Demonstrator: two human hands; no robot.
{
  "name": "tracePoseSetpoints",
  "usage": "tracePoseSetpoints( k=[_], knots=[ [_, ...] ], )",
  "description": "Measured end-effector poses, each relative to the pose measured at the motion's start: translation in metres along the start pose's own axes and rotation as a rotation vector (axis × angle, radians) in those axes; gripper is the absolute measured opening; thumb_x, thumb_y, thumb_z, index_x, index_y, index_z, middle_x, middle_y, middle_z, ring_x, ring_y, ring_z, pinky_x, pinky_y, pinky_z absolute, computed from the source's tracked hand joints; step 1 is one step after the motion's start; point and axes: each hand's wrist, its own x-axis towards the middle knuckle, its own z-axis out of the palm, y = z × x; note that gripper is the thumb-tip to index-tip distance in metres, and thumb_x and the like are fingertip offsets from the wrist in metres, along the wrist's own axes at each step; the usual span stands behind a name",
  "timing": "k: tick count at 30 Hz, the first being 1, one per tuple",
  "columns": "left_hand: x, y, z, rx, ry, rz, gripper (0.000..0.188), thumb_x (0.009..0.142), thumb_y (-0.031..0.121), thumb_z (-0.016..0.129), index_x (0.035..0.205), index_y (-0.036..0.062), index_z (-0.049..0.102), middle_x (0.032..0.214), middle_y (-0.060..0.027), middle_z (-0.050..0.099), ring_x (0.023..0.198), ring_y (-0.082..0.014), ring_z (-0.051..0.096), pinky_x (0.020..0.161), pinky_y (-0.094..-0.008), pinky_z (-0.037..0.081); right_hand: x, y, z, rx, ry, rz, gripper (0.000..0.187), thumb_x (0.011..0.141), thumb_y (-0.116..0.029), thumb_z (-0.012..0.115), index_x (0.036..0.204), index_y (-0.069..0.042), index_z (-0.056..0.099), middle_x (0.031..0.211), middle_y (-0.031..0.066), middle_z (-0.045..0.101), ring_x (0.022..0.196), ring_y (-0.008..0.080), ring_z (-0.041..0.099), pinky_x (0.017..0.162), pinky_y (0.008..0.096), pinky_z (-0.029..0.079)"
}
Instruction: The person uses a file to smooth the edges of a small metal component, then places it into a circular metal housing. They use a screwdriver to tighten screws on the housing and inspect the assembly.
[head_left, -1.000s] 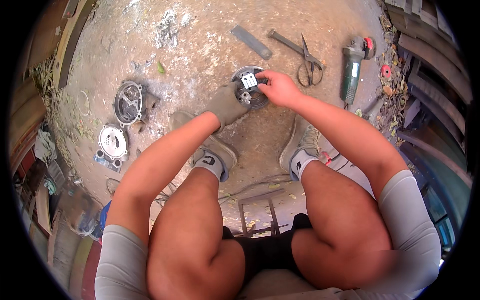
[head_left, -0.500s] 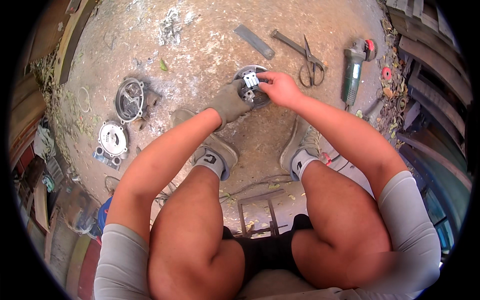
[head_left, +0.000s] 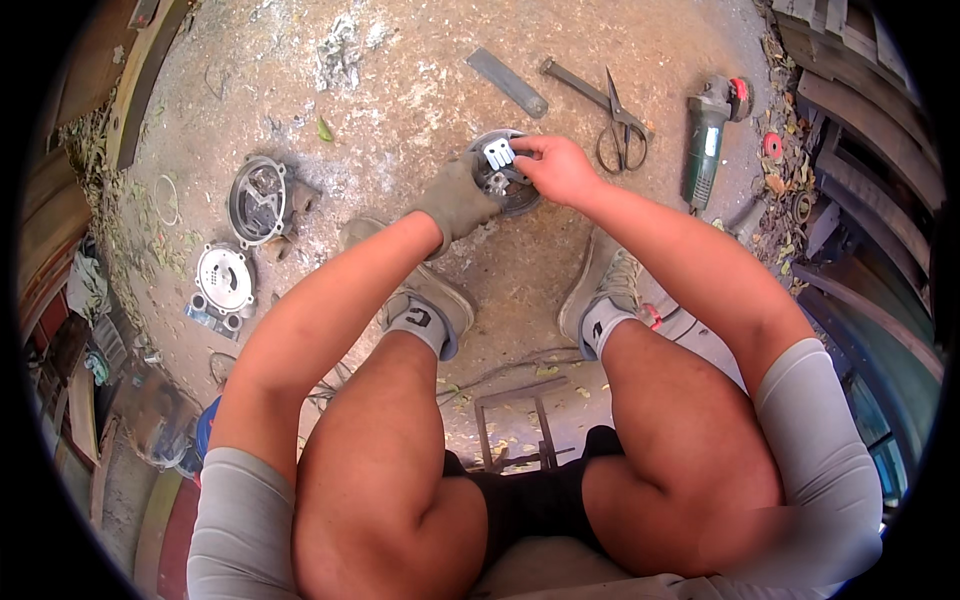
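1. The round metal housing [head_left: 519, 198] is clasped at its left by the gloved left hand [head_left: 460, 202], ahead of the shoes [head_left: 440, 302].
2. Over it, a slotted silver plate [head_left: 498, 153] is pinched by the right hand [head_left: 560, 172].

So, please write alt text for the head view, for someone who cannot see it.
A gloved left hand holds a round metal part while the bare right hand touches a pale slotted plate over it; scissors and a green angle grinder lie at right.
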Motion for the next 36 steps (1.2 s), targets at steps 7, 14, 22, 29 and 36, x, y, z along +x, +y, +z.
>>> tracePoseSetpoints(
  k=[7, 14, 22, 29, 36],
  knots=[
    [-0.01, 0.019, -0.009, -0.003, 0.036, -0.052, 0.067, 0.081, 0.017, 0.088, 0.141, -0.0033, 0.066, 0.121, -0.0158, 0.08, 0.106, -0.0248, 0.078, 0.094, -0.0396, 0.062, 0.002, 0.0, 0.0, 0.025, 0.024, -0.038, 0.038, 0.097, -0.025, 0.072, 0.131, -0.009, 0.08, 0.126, 0.018, 0.08, 0.113, 0.0344, 0.077, 0.101, 0.0415, 0.059],
    [-0.007, 0.012, -0.007, 0.003, 0.046, -0.038, 0.076, 0.081, 0.017, 0.088, 0.151, 0.0004, 0.061, 0.125, -0.0157, 0.08, 0.112, -0.0261, 0.078, 0.099, -0.0392, 0.061, 0.005, 0.002, 0.003, 0.043, 0.029, -0.049, 0.037, 0.097, -0.025, 0.073, 0.129, -0.007, 0.08, 0.129, 0.0188, 0.079, 0.117, 0.0359, 0.076, 0.103, 0.0415, 0.058],
    [-0.005, 0.004, -0.003, 0.065, 0.074, 0.017, 0.077, 0.08, 0.02, 0.09, 0.15, 0.005, 0.062, 0.117, -0.0156, 0.082, 0.105, -0.0276, 0.079, 0.094, -0.0405, 0.061, 0.002, 0.0, 0.0, 0.034, 0.03, -0.071, 0.037, 0.097, -0.023, 0.071, 0.13, -0.009, 0.08, 0.128, 0.0184, 0.079, 0.116, 0.0359, 0.076, 0.103, 0.0416, 0.059],
    [-0.004, -0.002, 0.001, 0.162, 0.083, -0.009, 0.067, 0.08, 0.025, 0.09, 0.141, 0.0057, 0.069, 0.115, -0.016, 0.081, 0.105, -0.0297, 0.079, 0.094, -0.0419, 0.061, 0.001, 0.0, 0.0, 0.031, 0.013, -0.044, 0.038, 0.098, -0.022, 0.071, 0.133, -0.01, 0.079, 0.127, 0.0175, 0.08, 0.114, 0.0335, 0.077, 0.102, 0.0414, 0.059],
    [-0.008, 0.003, 0.004, 0.147, 0.042, -0.037, 0.063, 0.08, 0.028, 0.089, 0.135, 0.0038, 0.072, 0.119, -0.0181, 0.08, 0.11, -0.0321, 0.078, 0.099, -0.0422, 0.06, 0.0, 0.003, 0.0, 0.016, 0.026, -0.076, 0.04, 0.098, -0.023, 0.07, 0.135, -0.01, 0.079, 0.129, 0.0171, 0.079, 0.115, 0.0335, 0.077, 0.103, 0.0408, 0.059]
  ],
)
